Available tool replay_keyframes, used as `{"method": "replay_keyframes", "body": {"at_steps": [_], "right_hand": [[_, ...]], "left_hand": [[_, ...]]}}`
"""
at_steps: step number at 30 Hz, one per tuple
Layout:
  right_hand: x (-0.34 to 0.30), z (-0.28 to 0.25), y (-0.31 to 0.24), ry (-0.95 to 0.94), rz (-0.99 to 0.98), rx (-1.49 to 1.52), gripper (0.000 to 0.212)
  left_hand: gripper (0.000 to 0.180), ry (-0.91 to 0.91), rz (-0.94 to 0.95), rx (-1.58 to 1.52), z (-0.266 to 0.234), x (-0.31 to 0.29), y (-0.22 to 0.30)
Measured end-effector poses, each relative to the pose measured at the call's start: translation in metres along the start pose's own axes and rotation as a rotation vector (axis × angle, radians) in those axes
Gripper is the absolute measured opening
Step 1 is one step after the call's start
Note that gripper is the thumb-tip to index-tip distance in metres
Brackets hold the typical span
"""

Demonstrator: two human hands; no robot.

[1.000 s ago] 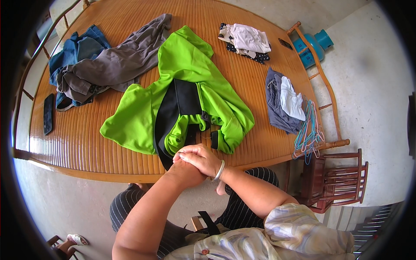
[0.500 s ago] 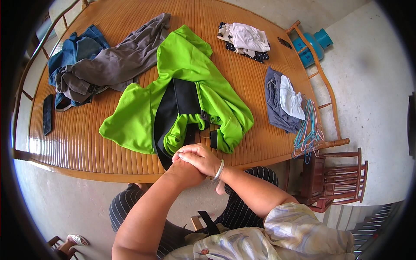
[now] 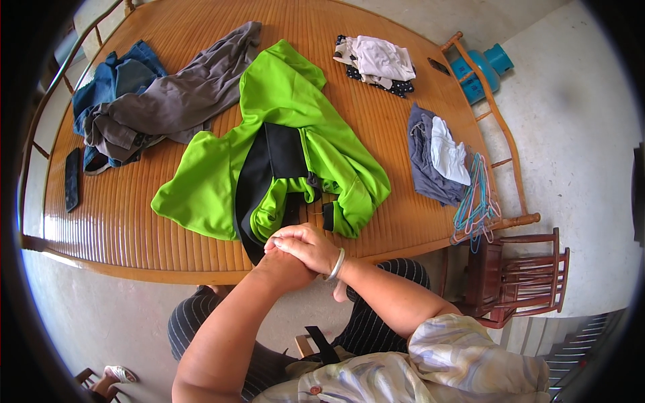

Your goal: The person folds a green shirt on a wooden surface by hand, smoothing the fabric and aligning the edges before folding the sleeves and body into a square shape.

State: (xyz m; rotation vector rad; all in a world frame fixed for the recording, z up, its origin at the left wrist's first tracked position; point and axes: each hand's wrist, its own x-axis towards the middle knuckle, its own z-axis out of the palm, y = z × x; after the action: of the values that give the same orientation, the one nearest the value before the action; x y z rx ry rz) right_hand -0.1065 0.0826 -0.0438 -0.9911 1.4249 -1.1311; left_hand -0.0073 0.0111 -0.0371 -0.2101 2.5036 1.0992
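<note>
At the near table edge my two hands rest one over the other. My right hand, with a pale bangle at its wrist, lies on top, its fingers closed over the left. Beneath it is my left hand, its fingers mostly hidden. Just beyond them a bright green jacket with black panels lies spread in loose folds, one black part reaching down beside my hands. Grey-brown trousers and blue denim lie crumpled together at the far left.
The slatted wooden table holds folded pale clothes, grey and white clothes, hangers, a dark strip-shaped item and a phone. A wooden chair and a teal gas cylinder stand at the right.
</note>
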Motion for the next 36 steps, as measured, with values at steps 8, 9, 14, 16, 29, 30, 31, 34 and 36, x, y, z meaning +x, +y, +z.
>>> {"method": "replay_keyframes", "body": {"at_steps": [8, 9, 14, 16, 29, 30, 31, 34, 36], "right_hand": [[0.0, -0.002, -0.001, -0.03, 0.024, -0.018, 0.026], [0.0, -0.002, -0.001, -0.028, 0.02, -0.021, 0.026], [0.0, -0.002, -0.001, -0.027, 0.017, -0.028, 0.027], [0.001, -0.002, 0.0, -0.026, 0.017, -0.031, 0.026], [0.0, -0.002, -0.003, -0.02, 0.012, -0.041, 0.027], [0.0, -0.002, -0.002, -0.019, 0.014, -0.046, 0.027], [0.0, -0.002, -0.002, -0.017, 0.017, -0.052, 0.027], [0.0, -0.002, -0.003, -0.019, 0.015, -0.042, 0.027], [0.0, -0.002, -0.003, -0.02, 0.013, -0.04, 0.027]], "left_hand": [[0.025, 0.034, 0.036, 0.004, 0.013, 0.007, -0.012], [0.024, 0.036, 0.057, 0.017, 0.013, 0.007, -0.013], [0.025, 0.016, 0.054, 0.034, 0.013, 0.008, -0.014], [0.026, 0.007, 0.055, 0.053, 0.01, 0.006, -0.01], [0.026, 0.023, 0.083, 0.117, 0.009, 0.005, -0.009], [0.026, 0.018, 0.089, 0.115, 0.008, 0.005, -0.009], [0.026, 0.019, 0.089, 0.114, 0.009, 0.004, -0.009], [0.026, 0.037, 0.085, 0.109, 0.01, 0.004, -0.009], [0.026, 0.044, 0.093, 0.112, 0.011, 0.004, -0.01]]}}
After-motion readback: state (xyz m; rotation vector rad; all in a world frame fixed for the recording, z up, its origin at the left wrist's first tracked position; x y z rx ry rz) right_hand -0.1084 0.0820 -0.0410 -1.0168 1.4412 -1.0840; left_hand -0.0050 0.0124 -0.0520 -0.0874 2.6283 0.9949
